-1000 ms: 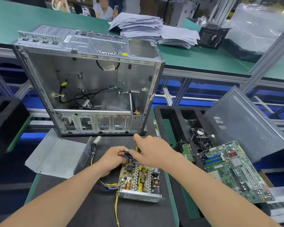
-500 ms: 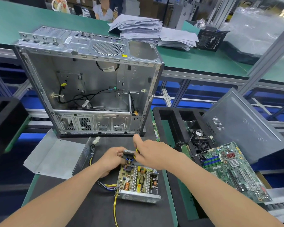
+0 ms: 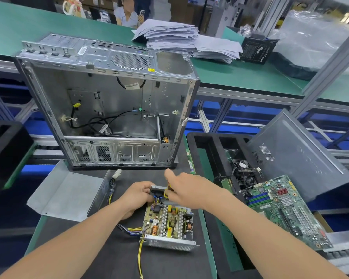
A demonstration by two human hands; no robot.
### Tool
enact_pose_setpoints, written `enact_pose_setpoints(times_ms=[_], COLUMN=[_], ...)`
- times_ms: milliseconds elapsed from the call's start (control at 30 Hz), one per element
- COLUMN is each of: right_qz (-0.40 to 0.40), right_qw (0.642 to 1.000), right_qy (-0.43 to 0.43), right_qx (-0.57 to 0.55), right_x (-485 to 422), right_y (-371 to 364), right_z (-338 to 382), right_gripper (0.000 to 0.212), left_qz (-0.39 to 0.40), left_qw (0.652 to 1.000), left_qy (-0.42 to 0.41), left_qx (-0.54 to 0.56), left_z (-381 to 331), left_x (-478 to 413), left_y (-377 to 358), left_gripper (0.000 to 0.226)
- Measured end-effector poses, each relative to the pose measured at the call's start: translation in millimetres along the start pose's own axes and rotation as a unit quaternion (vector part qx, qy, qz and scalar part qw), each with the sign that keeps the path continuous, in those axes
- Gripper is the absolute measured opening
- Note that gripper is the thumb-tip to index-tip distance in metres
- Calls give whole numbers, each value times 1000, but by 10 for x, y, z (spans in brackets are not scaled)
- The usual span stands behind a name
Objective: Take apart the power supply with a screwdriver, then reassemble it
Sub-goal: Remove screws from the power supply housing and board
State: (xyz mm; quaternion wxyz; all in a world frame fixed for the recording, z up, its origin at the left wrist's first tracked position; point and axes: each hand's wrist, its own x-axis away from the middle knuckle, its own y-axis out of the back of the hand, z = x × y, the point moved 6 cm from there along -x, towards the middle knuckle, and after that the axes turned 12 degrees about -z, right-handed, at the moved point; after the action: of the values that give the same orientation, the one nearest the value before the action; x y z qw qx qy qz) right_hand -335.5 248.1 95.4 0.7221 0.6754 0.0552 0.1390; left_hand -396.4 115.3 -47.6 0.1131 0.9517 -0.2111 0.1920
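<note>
The open power supply (image 3: 168,224), a shiny metal tray with a yellow-brown board full of little parts, lies on the black mat (image 3: 109,258) in front of the big empty silver computer case (image 3: 109,109). Its grey bent metal lid (image 3: 69,196) lies off to the left. The left hand (image 3: 138,195) curls round a small black plug block (image 3: 155,190) at the far end of the tray. The right hand (image 3: 187,188) pinches a small yellow and brown thing (image 3: 169,188) right next to it; I cannot tell if that is a tool or wires. I think the tray is stiff and not heavy, but the little parts and thin wires could break, so it is best held by its metal sides. Its long way runs from the person toward the case, with the wall full of holes nearest and the plug end far away
</note>
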Motion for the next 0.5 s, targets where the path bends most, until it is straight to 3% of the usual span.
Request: enact_pose_setpoints(times_ms=[67, 133, 200, 267, 333, 400, 500], right_qz=[-50, -78, -87, -33, -3, -27, -88], right_qw=[989, 980, 990, 999, 996, 999, 985], right_qy=[10, -4, -12, -10, -8, -14, -31], right_qx=[137, 181, 112, -28, -83, -33, 147], right_x=[-51, -53, -34, -5, 13, -27, -86], right_y=[16, 33, 46, 19, 16, 17, 62], right_z=[22, 39, 15, -5, -5, -7, -1], right_gripper=[42, 58, 50, 26, 18, 26, 57], left_qz=[-3, 2, 6, 4, 5, 6, 5], left_qw=[1000, 1000, 1000, 1000, 1000, 1000, 1000], left_qy=[-1, -5, -3, 1, 2, 2, 2], left_qx=[-3, -10, -12, -12, -14, -16, -16], left_z=[7, 5, 11, 17, 18, 12, 8], left_x=[-10, -18, -20, -15, -14, -16, -20], left_y=[16, 23, 20, 25, 28, 24, 31], left_gripper=[41, 42, 43, 42, 42, 43, 47])
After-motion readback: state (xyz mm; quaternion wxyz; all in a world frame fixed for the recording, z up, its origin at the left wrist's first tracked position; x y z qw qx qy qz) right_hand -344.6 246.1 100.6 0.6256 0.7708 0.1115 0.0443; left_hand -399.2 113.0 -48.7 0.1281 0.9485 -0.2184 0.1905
